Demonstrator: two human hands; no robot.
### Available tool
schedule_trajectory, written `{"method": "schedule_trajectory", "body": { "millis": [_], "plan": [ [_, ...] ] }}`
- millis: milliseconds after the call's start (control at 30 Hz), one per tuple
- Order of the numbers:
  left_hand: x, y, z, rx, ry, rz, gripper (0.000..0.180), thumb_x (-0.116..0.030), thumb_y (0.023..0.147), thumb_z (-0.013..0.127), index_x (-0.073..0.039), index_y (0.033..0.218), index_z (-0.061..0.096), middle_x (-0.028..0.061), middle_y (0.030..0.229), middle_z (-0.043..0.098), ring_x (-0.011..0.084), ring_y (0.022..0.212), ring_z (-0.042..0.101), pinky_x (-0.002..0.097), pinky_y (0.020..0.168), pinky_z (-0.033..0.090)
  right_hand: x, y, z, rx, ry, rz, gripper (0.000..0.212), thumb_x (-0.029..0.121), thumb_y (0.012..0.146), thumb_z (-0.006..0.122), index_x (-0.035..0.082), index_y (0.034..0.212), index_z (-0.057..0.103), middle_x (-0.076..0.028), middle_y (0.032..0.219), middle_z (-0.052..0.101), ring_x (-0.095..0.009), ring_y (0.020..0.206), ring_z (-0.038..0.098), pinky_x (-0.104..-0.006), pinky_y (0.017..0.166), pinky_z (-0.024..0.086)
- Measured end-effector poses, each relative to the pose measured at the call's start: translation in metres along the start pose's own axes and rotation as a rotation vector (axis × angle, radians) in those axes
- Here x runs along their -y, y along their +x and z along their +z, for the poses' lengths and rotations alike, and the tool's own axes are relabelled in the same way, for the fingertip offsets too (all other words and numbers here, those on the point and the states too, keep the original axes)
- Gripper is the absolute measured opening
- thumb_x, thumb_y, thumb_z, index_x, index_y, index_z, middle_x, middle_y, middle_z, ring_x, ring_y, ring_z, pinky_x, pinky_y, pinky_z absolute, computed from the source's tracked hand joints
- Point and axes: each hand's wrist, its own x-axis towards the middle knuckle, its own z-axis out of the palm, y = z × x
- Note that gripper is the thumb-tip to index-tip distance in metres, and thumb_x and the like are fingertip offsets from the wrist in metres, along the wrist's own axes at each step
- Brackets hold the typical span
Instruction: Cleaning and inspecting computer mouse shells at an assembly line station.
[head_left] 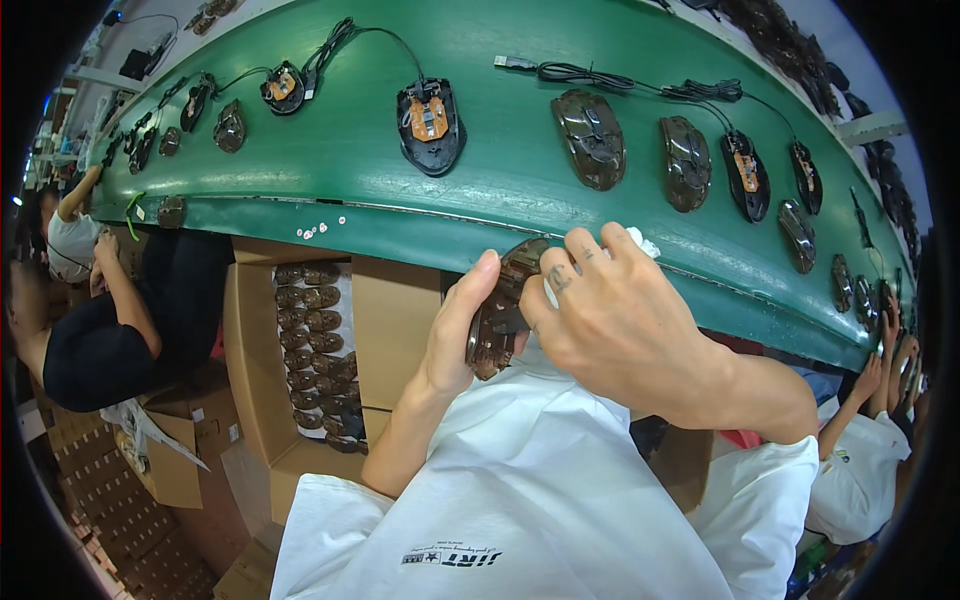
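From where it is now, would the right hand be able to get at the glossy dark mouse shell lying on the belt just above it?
Probably yes: the mouse shell lies uncovered on the green belt, with bare belt between. But the right hand is busy, pressing a white cloth against the held shell.

A see-through brown mouse shell (497,320) is seen over a green belt (330,160). Orange boards are shown inside the black mice (431,125). A white cloth (640,243) and brown boxes (390,320) are seen.

Bright even light, sharp centre, fisheye-bent dark rim
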Motion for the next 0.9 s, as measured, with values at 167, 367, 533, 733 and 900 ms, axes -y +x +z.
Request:
{"method": "schedule_trajectory", "body": {
  "millis": [167,367,533,733,900],
  "plan": [
    [-0.005,0.0,0.004,0.025,0.02,-0.062,0.046,-0.042,0.103,0.038,-0.004,0.096,0.065,0.0049,0.076,0.064,0.0093,0.055,0.052,0.0206,0.048,0.036,0.003,0.002,-0.006,0.052,-0.105,-0.015,0.01,0.01,0.074,0.064,0.0,0.076,0.062,-0.012,0.07,0.051,-0.021,0.065,0.041,-0.0329,0.061,0.035],
    [-0.003,0.002,0.001,0.053,-0.012,-0.093,0.046,-0.042,0.102,0.04,-0.004,0.096,0.065,0.0045,0.073,0.063,0.0093,0.053,0.05,0.0212,0.047,0.036,0.01,0.0,-0.005,0.05,-0.172,-0.03,0.011,0.01,0.073,0.065,0.001,0.078,0.061,-0.01,0.067,0.049,-0.02,0.061,0.04,-0.032,0.057,0.034],
    [-0.004,0.003,-0.006,0.015,-0.033,-0.102,0.053,-0.048,0.102,0.038,-0.002,0.105,0.065,0.004,0.073,0.062,0.0096,0.055,0.052,0.0216,0.047,0.037,0.011,-0.003,0.006,0.008,-0.126,0.021,0.011,0.01,0.074,0.064,0.002,0.08,0.061,-0.01,0.069,0.049,-0.02,0.058,0.04,-0.0314,0.054,0.032],
    [-0.008,0.005,0.003,0.048,-0.248,0.039,0.064,-0.055,0.1,0.034,0.0,0.119,0.061,0.0038,0.078,0.063,0.0097,0.063,0.057,0.0212,0.051,0.041,0.008,-0.004,0.014,-0.071,0.229,0.194,0.014,0.01,0.074,0.064,0.002,0.085,0.061,-0.012,0.074,0.051,-0.022,0.064,0.043,-0.0333,0.059,0.034],
    [-0.007,0.006,0.004,-0.018,-0.178,0.048,0.069,-0.058,0.1,0.031,0.0,0.124,0.059,0.0043,0.084,0.063,0.0099,0.066,0.059,0.0216,0.055,0.045,0.01,0.002,0.004,-0.043,0.064,0.173,0.017,0.011,0.074,0.065,0.002,0.088,0.062,-0.013,0.079,0.053,-0.024,0.069,0.045,-0.0351,0.064,0.036]
  ]
}}
